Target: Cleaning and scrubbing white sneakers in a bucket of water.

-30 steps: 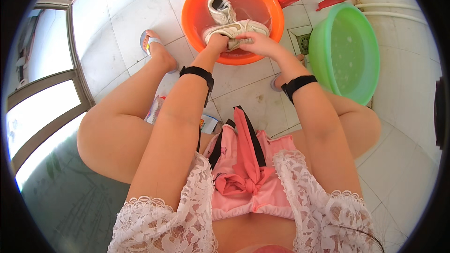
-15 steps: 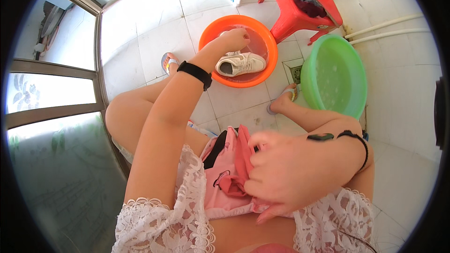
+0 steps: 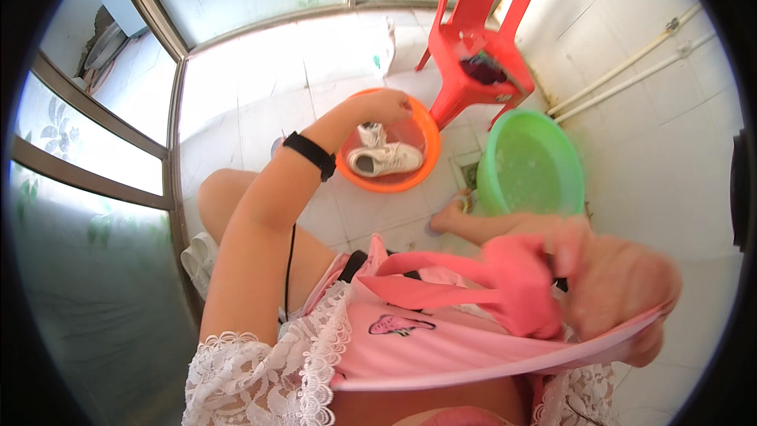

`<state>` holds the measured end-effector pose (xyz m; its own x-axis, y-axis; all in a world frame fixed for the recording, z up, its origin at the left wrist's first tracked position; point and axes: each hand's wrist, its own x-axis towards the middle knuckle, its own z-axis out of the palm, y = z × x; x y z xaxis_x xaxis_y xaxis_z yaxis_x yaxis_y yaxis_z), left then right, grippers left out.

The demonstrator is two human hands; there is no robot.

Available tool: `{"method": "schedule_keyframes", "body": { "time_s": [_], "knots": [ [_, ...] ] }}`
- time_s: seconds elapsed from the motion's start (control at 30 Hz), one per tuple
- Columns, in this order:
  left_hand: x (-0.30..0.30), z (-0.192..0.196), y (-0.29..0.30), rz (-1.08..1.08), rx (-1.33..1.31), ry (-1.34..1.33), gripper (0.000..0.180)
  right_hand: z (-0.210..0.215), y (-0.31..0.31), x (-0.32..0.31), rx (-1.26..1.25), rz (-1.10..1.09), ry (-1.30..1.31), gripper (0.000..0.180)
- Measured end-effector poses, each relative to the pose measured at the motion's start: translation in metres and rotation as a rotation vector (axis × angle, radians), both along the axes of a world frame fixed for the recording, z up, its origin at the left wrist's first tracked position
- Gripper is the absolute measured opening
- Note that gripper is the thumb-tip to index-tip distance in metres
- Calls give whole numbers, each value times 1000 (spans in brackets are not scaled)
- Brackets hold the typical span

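My left hand [image 3: 385, 107] hangs over the far side of the orange basin [image 3: 386, 187], its fingers curled in, and what they hold, if anything, is hidden. In the basin's cloudy water lie two white sneakers [image 3: 392, 160], the farther one partly behind my left wrist. At the right, my right hand [image 3: 623, 288] is blurred by motion and closed on the pink apron [image 3: 465, 347] across my lap, stretching its lower edge out to the right. A coral-pink band [image 3: 426, 288] bunches up beside that hand's fingers.
A green basin [image 3: 528, 166] with water stands at the right by a floor drain [image 3: 471, 173]. Beyond it is a red plastic chair [image 3: 481, 39] holding dark cloth [image 3: 482, 69]. A white bottle [image 3: 385, 49] stands farther back. White shoes [image 3: 203, 256] sit beside the glass door at left.
My right hand has moved right and pulled the apron outward with it. My left hand stays over the orange basin. The view has tilted up, showing more of the far glass panels.
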<state>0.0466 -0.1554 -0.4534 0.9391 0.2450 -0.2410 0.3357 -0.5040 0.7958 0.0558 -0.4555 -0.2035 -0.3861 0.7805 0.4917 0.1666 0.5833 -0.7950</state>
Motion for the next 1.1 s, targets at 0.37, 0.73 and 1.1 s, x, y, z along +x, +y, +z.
{"method": "schedule_keyframes", "body": {
  "time_s": [0.37, 0.73, 1.1],
  "knots": [
    [-37, 43, -18, -91, 49, -125, 37, 42, -33, -40, -137, 572, -483, 16],
    [-90, 56, -1, 63, -33, 60, 35, -40, 28, -16, -355, 147, -266, 17],
    [-85, 56, -28, -2, -108, 83, 41, -121, 41, -19, -561, -265, -156, 17]
  ]
}}
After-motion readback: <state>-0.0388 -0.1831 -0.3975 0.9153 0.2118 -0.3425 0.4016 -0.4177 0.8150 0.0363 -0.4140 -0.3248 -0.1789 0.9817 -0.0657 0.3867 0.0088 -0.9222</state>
